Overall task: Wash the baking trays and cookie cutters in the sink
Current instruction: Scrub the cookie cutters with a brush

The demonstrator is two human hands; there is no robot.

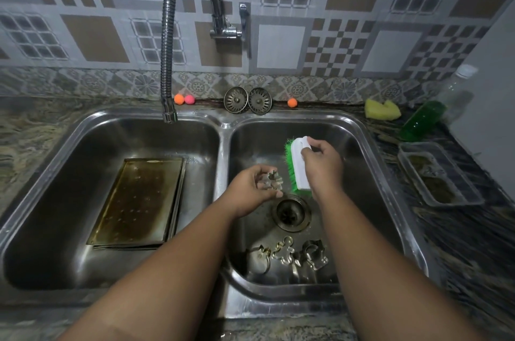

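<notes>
Over the right basin (359,151) of a steel double sink, my left hand (250,184) holds a star-like metal cookie cutter (271,180). My right hand (320,165) grips a white scrubbing brush with green bristles (296,165), whose bristles face the cutter and almost touch it. Three more cookie cutters (287,254) lie at the near side of the right basin, one shaped like a gingerbread man. Stacked stained baking trays (139,201) lie flat in the left basin (55,173).
The flexible tap hose (168,62) ends above the left basin's back edge. The open drain (291,212) sits under my hands. Two strainer plugs (248,99) and small balls lean at the wall. A yellow sponge (381,109), green soap bottle (423,117) and plastic container (437,173) stand on the right counter.
</notes>
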